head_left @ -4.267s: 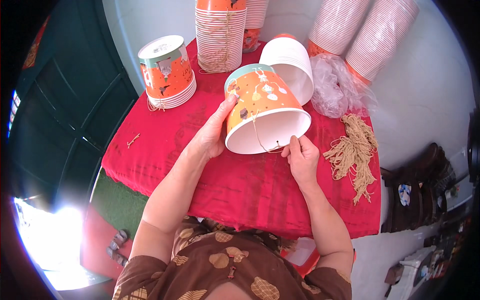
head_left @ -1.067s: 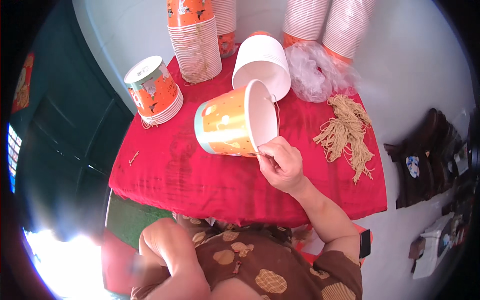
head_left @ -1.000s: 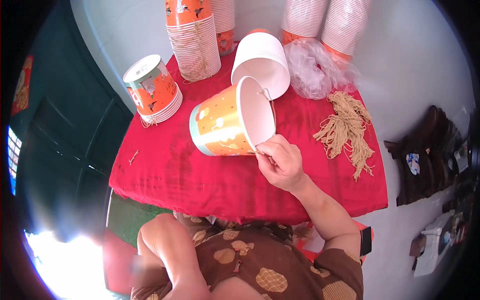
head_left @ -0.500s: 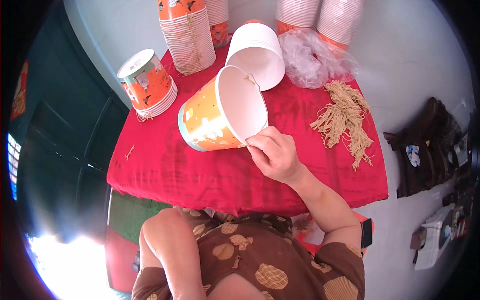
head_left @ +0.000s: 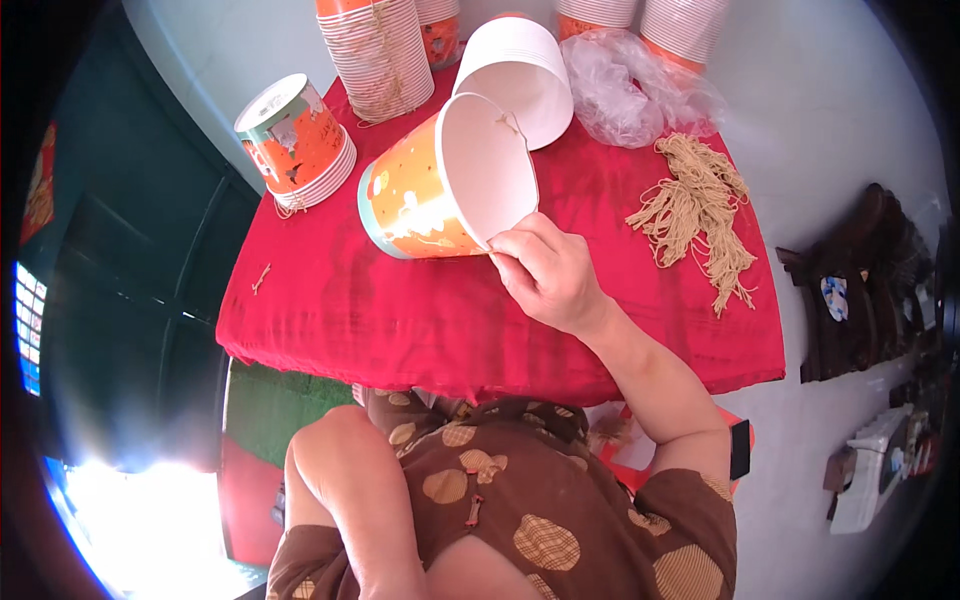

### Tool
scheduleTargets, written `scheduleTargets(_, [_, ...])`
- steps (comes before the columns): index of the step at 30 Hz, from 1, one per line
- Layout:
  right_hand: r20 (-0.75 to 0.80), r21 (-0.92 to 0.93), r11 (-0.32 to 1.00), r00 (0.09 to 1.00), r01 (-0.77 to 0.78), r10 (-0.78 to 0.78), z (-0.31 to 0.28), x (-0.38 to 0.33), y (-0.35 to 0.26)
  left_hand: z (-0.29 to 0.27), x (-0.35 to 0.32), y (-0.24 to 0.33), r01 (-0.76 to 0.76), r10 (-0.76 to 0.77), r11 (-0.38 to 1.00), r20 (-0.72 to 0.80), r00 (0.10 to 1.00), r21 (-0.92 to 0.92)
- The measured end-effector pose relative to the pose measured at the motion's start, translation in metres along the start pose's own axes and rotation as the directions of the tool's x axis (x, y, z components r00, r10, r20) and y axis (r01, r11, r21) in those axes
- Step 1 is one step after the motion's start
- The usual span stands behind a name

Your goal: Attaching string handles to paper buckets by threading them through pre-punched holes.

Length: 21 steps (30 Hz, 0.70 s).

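My right hand (head_left: pixel 545 268) is closed in a pinch on the lower rim of an orange paper bucket (head_left: pixel 415 205), near where its string handle (head_left: pixel 533 165) meets the edge. The bucket lies tilted, its white mouth facing right and its pale blue base to the left. Thin cord runs from a knot at the upper rim down to my fingers. Behind it, a stack of white-lined buckets (head_left: pixel 520 48) lies with its opening toward me. My left arm is bent at the lower left, and its hand is out of view.
A red cloth covers the table (head_left: pixel 400 330). At left stands a short stack of upside-down buckets (head_left: pixel 300 140); tall bucket stacks (head_left: pixel 375 60) line the back. A crumpled clear plastic bag (head_left: pixel 630 90) and a bundle of beige strings (head_left: pixel 700 210) lie at right.
The view has shifted slightly, so the table and its things sit higher in the picture. My right hand keeps its pinch on the bucket's rim, and the bucket has tipped a little.
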State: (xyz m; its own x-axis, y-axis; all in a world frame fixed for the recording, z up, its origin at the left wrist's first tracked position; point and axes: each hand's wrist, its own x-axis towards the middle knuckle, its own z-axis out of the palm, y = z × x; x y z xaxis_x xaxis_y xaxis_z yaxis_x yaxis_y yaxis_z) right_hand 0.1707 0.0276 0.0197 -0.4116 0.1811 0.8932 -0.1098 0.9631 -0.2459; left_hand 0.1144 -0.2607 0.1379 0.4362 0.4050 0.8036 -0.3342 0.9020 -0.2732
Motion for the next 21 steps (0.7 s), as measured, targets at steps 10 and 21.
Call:
scheduleTargets(10, [-0.027, -0.008, 1.000, 1.000, -0.002, 0.002, -0.002, 0.000, 0.001, -0.017, 0.045, 0.009, -0.119, 0.116, 0.993, 0.512, 0.851, -0.026])
scheduleTargets(21, [-0.010, -0.012, 0.999, 0.999, -0.041, 0.040, -0.007, -0.002, -0.001, -0.023, 0.086, 0.018, -0.151, 0.134, 0.985, 0.924, 0.358, -0.084])
